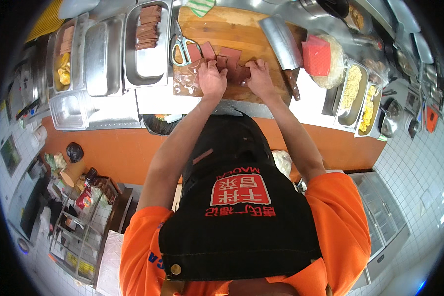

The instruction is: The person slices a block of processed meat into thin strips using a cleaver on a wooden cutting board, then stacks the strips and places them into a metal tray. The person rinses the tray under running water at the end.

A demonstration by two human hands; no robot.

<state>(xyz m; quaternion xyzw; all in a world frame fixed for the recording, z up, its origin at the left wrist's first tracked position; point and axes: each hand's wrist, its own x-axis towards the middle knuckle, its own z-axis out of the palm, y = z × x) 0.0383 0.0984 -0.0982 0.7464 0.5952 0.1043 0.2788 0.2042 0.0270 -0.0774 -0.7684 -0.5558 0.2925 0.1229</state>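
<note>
Several thin, pinkish-brown meat slices (231, 55) lie loosely overlapped on a wooden cutting board (222, 26). My left hand (211, 79) has its fingertips bent around slices at the near left of the group. On the other side, my right hand (259, 78) grips the edge of a darker slice (239, 74) with curled fingers. Torn clear plastic film (187, 83) lies beside my left hand. Scissors (183, 50) with pale handles rest at the board's left edge. A cleaver (281, 41) lies along the right side, its wooden handle towards me.
Left of the board, a steel pan (148, 68) holds stacked slices, beside a steel lid (103, 59) and a clear plastic tub (68, 111). A red packet (316, 55), a bagged bundle (335, 70) and a noodle tray (349, 92) stand right. A black-lined bin (157, 125) sits below the counter.
</note>
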